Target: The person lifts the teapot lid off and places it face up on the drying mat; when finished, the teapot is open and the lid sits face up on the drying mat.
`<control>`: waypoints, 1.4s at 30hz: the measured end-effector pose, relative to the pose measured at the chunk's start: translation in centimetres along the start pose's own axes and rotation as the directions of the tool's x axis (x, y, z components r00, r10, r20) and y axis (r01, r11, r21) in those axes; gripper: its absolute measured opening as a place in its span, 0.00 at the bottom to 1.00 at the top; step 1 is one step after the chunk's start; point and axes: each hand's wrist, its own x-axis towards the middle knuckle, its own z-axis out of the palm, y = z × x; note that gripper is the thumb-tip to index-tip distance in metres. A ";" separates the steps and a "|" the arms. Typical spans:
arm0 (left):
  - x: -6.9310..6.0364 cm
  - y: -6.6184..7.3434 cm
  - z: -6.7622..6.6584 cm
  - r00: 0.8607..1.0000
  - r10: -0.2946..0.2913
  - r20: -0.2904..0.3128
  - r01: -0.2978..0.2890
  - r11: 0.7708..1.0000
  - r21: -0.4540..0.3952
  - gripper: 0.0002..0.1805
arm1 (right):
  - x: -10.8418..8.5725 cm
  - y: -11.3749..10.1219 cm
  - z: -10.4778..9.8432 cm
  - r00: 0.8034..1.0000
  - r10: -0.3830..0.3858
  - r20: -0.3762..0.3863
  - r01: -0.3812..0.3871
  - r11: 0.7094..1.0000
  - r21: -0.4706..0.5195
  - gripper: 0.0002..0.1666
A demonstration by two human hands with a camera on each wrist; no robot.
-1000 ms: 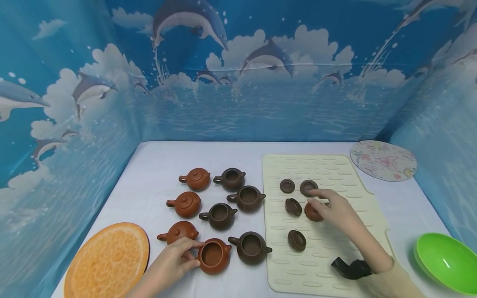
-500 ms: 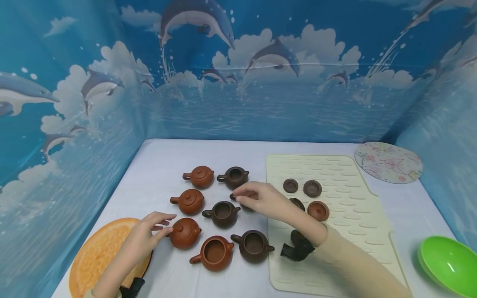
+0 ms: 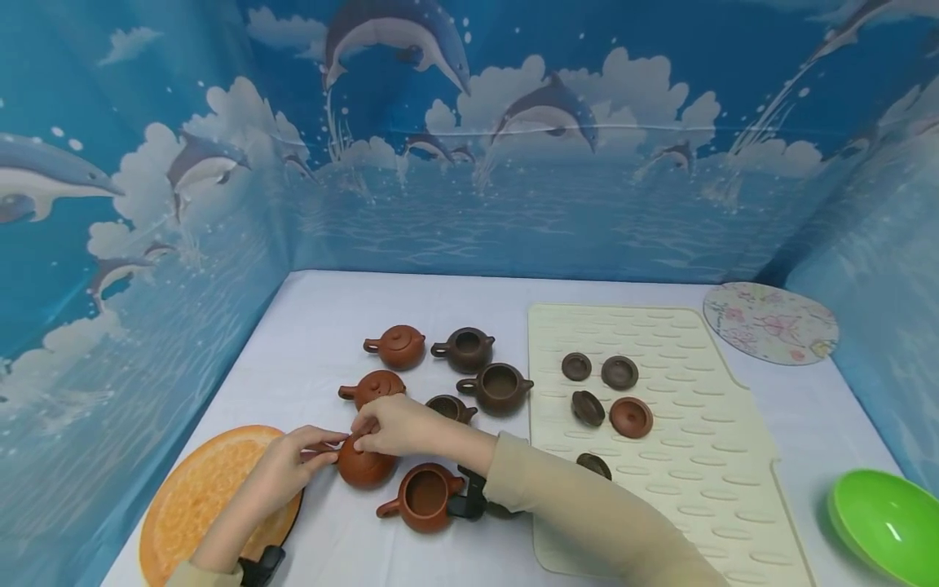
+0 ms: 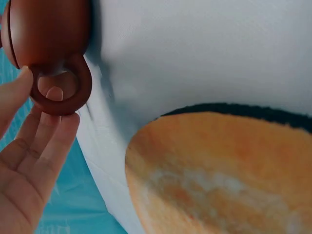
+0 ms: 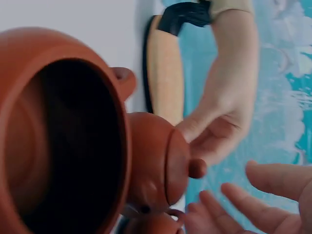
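The lidded red teapot (image 3: 365, 469) nearest the orange round mat (image 3: 194, 497) stood on the worktop (image 3: 345, 538), just to that mat's right. Your left hand (image 3: 286, 469) pinched its handle (image 4: 85, 80); your right hand (image 3: 396, 425), thumb and fingers parted, holding nothing, hovered beside its knob (image 5: 197, 168). Farther right of the orange round mat stood a lidless red teapot (image 3: 425, 499).

The left hand (image 3: 292, 466) sets its thumb against its fingers. Beside it, the right hand (image 3: 399, 425) holds thumb and fingers apart.
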 end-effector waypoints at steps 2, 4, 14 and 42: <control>0.1 -0.2 0.1 1.000 0.005 0.005 -0.005 1.000 -0.007 0.15 | 0.3 -0.3 0.7 1.000 0.012 0.018 -0.010 0.996 -0.083 0.16; 0.2 -0.3 0.1 1.000 0.011 0.009 -0.011 1.000 -0.007 0.15 | 0.5 -0.6 1.1 1.000 0.009 0.022 -0.006 0.987 -0.162 0.16; 0.1 -0.3 0.0 1.000 0.020 0.001 -0.020 1.000 -0.017 0.13 | 0.7 -0.8 2.3 0.998 -0.037 -0.056 0.018 0.949 -0.315 0.05; 0.8 -0.3 0.0 0.999 -0.041 0.027 0.040 0.999 0.019 0.12 | -5.8 2.7 -2.3 0.959 0.080 -0.273 0.009 0.950 0.311 0.06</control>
